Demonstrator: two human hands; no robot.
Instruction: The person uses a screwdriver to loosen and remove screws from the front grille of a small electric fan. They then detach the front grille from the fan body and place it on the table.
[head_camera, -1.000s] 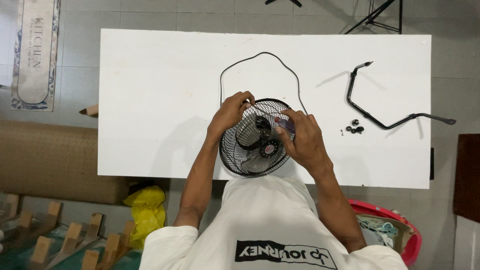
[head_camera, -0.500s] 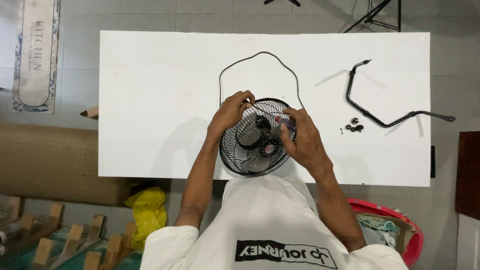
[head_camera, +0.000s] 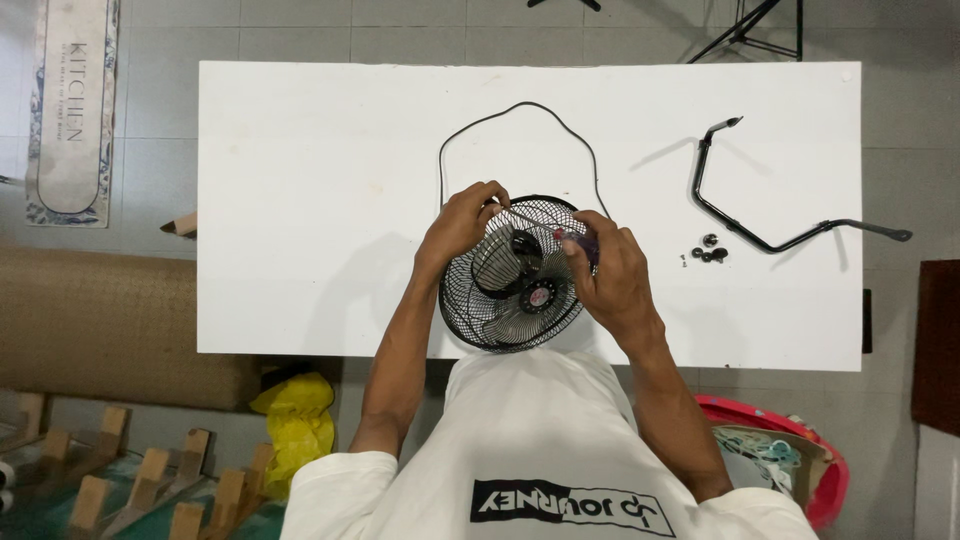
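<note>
Left hand (head_camera: 462, 222) gripping fan (head_camera: 512, 276) rim, right hand (head_camera: 610, 275) grasping screwdriver (head_camera: 548, 231), both elbows bent

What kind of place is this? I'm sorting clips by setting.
Probably a home or small workshop corner: a white table on grey tiled floor, a floor mat, and a small black fan under both hands.

Both arms reach forward, bent at the elbows, the forearms coming closer toward the hands. The left hand (head_camera: 462, 222) is curled, fingers pinched together. The right hand (head_camera: 612, 272) is closed in a grip, knuckles up
</note>
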